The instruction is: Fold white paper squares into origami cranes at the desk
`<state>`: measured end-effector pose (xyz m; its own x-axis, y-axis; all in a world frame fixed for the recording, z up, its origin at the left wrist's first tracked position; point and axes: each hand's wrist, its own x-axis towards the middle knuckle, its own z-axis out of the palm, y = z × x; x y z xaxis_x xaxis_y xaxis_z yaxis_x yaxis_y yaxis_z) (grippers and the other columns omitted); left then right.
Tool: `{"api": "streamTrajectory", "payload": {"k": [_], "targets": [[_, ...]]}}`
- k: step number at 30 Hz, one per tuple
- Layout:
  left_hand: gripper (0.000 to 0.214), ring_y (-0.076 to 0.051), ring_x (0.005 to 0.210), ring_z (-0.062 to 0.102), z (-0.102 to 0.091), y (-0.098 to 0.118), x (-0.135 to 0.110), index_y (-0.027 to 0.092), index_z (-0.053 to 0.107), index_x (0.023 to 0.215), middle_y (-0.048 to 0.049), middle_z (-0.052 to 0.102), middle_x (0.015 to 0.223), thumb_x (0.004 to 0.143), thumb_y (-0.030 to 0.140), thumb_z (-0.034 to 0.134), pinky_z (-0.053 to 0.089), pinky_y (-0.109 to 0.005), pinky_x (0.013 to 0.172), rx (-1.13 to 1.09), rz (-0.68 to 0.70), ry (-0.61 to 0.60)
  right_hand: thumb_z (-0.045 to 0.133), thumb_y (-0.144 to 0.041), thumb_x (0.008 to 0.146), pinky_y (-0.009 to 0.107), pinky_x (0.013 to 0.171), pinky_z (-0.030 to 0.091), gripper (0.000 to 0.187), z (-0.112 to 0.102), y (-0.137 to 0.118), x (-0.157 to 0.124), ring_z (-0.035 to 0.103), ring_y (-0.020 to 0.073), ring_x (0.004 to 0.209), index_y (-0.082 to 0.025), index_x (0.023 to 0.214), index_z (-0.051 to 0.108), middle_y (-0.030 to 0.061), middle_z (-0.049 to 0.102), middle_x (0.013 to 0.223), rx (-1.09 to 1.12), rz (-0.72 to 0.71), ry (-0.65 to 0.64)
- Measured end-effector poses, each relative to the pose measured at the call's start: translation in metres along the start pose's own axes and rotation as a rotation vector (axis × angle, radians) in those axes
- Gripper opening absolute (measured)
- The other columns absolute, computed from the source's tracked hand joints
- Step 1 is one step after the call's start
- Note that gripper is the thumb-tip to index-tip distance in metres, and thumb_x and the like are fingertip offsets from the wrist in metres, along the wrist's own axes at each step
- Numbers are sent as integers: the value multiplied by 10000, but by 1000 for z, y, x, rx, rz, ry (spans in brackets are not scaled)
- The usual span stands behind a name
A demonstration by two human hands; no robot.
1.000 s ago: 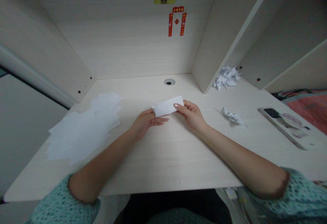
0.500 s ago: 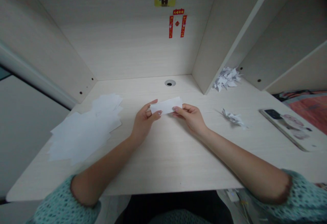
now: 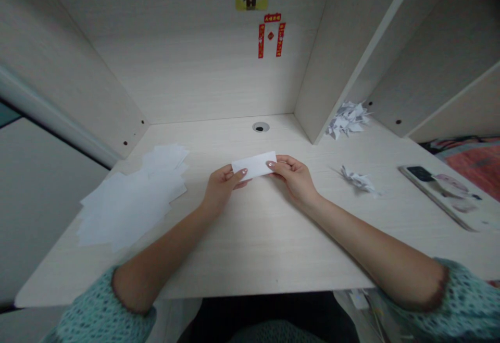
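Teal knitted sleeves (image 3: 97,314) frame the near edge of the pale wooden desk (image 3: 253,244). Further in, the left hand (image 3: 222,187) and right hand (image 3: 296,177) meet at mid-desk, each pinching one end of a folded white paper strip (image 3: 254,165) between thumb and fingertips, the other fingers curled loosely. To the left lies a spread of loose white sheets (image 3: 128,199); to the right a small folded paper figure (image 3: 357,180) and a phone (image 3: 439,194). Beyond, a cable hole (image 3: 260,126) and a heap of folded paper pieces (image 3: 347,118) sit near the back panel.
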<state>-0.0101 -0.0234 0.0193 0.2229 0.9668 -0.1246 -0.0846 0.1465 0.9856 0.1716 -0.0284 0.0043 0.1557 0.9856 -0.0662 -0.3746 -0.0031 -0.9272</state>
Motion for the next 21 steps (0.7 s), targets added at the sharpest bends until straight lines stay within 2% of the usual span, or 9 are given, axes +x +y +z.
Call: {"api": "streamTrajectory", "payload": {"k": [8, 14, 21], "targets": [[351, -195, 944, 640, 2, 2, -2, 167, 668, 1013, -52, 710, 995, 712, 343, 701, 547, -331, 837, 29, 15, 15, 802, -353, 562, 270, 630, 493, 392, 1, -3, -3, 638, 136, 599, -208, 862, 596, -7, 721, 664, -59, -110, 6], [332, -201, 928, 645, 2, 3, -1, 164, 684, 975, -51, 716, 961, 698, 346, 709, 550, -342, 838, 47, 23, 31, 804, -370, 554, 294, 655, 498, 451, 1, -2, -3, 642, 148, 611, -198, 924, 613, 5, 723, 672, -72, -85, 37], [322, -209, 957, 637, 0, 1, -1, 161, 680, 961, -47, 713, 955, 711, 362, 697, 554, -347, 838, 53, 41, 19, 818, -326, 539, 287, 681, 499, 354, 0, 2, 0, 629, 136, 651, -170, 832, 693, 21, 723, 741, -1, -17, 37]]}}
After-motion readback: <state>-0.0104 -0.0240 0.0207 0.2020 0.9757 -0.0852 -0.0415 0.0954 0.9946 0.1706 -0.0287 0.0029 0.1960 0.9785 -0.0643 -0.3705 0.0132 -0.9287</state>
